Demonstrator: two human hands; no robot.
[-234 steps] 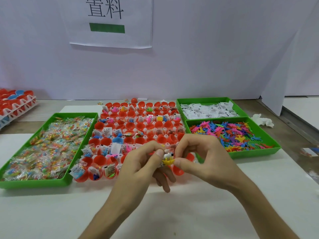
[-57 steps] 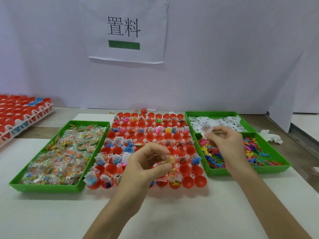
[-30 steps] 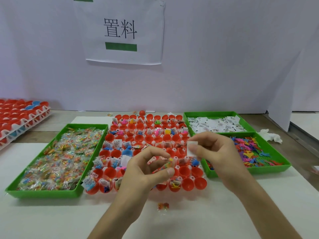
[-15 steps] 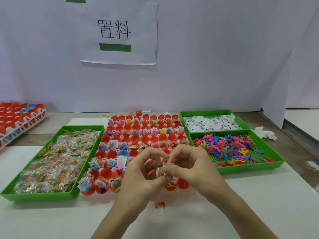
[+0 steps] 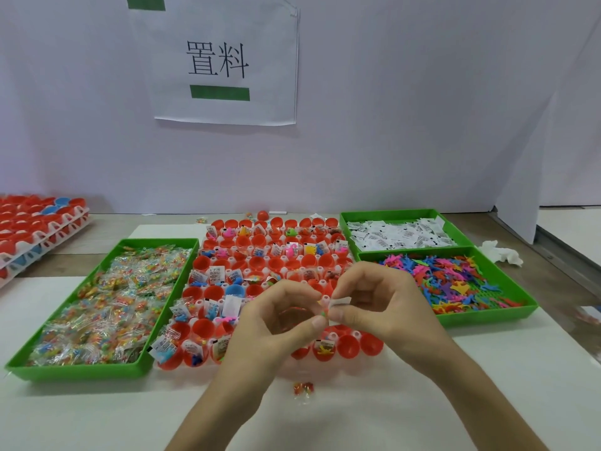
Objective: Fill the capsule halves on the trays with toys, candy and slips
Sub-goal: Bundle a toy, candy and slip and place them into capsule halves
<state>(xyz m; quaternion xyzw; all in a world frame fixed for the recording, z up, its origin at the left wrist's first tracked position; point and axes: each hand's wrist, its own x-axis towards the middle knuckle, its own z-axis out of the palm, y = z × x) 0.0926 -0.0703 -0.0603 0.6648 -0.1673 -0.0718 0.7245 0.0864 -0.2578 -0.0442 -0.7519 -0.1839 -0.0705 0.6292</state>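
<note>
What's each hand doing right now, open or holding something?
Left hand: pinching a small candy packet.
Right hand: pinching a white slip.

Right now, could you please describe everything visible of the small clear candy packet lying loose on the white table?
The small clear plastic candy packet holds red and yellow pieces. It lies flat on the white table, just in front of the white tray of red capsule halves, on the person's side. Nothing else touches it.
</note>
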